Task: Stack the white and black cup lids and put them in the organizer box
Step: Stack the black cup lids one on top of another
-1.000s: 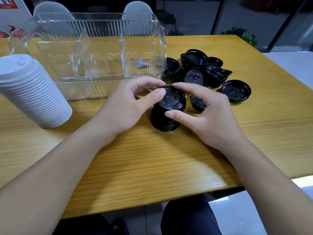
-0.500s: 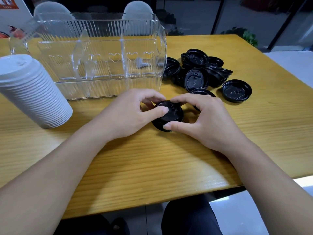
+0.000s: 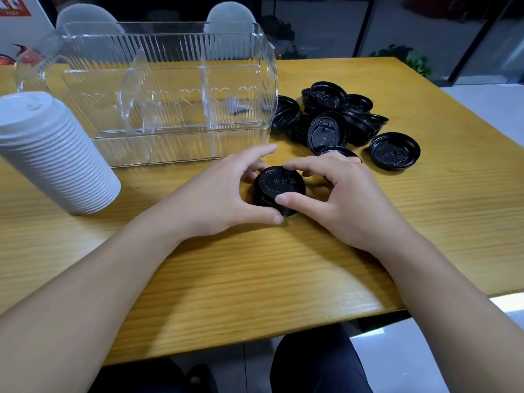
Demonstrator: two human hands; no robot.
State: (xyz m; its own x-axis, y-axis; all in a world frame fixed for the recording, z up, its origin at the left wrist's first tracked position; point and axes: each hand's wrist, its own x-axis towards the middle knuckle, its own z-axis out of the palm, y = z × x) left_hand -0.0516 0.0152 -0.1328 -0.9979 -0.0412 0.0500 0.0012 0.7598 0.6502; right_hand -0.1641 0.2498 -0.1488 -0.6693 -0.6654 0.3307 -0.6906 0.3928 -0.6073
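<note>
Mid-stacking on the black side of the job: a short black lid stack (image 3: 279, 191) sitting on the tabletop (image 3: 255, 279), gripped from both sides. Left hand (image 3: 224, 194) curled round the stack's near-left edge, thumb tip pressed low against the rim, fingers arched over the far-left side. Right hand (image 3: 337, 199) mirroring it, thumb on the near rim, forefinger hooked over the top far edge. Both hands part-closed on the stack, nothing else held. Probably squaring and seating the lids so they nest tight.

Next move, by the look of it: free one hand, most likely the right, and reach for another lid while the other steadies the stack. Calls for a lid taken right way up and dropped concentric, then pressed down.

Just beyond the right hand, one lid partly hidden behind its fingers. Farther out and to the right, a single loose black lid (image 3: 394, 150) lying upturned; beyond the fingertips, the loose black lid pile (image 3: 329, 120). Beyond the left hand, the clear organizer box (image 3: 158, 89), apparently with no lids in it yet. Well to the left of the left hand, the white lid stack (image 3: 54, 154), already nested, leaning on the tabletop outside the box.
</note>
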